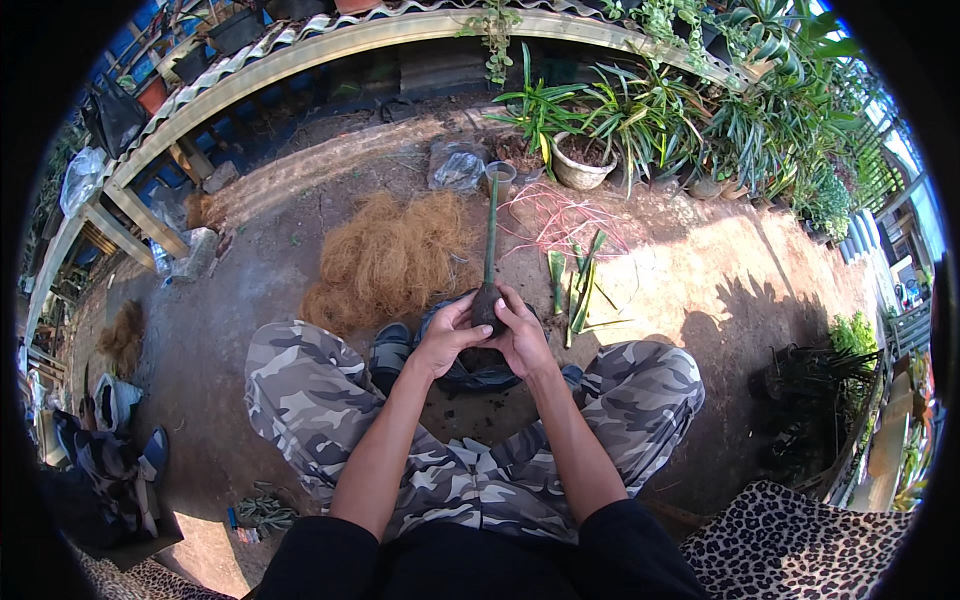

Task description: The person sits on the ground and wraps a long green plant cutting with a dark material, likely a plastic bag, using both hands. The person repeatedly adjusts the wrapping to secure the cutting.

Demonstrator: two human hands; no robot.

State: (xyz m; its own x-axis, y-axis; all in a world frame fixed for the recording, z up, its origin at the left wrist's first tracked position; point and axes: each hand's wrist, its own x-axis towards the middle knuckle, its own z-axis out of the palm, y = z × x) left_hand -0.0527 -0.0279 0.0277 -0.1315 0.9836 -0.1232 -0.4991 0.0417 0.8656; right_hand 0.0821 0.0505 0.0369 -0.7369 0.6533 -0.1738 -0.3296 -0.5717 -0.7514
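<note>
Both my hands are cupped around a dark ball of soil point(486, 306) at the base of an upright, stick-like green leaf point(491, 232). My left hand point(452, 336) presses its left side, thumb across the front. On the right side, my right hand point(521, 334) closes round it with the thumb in front. Below the hands lies a black plastic bag point(472, 381) with dark soil inside, between my feet. A heap of brown fibre point(390, 251) lies beyond my left hand. Cut green leaf pieces point(581, 292) lie on the ground to the right.
Pink string point(559, 217) lies tangled beyond the hands, near a clear plastic cup point(501, 174) and a clear plastic bag point(459, 171). A round plant pot point(581, 171) stands behind. A wooden-framed bench point(300, 45) curves along the back. Leopard-print cloth point(802, 547) is at lower right.
</note>
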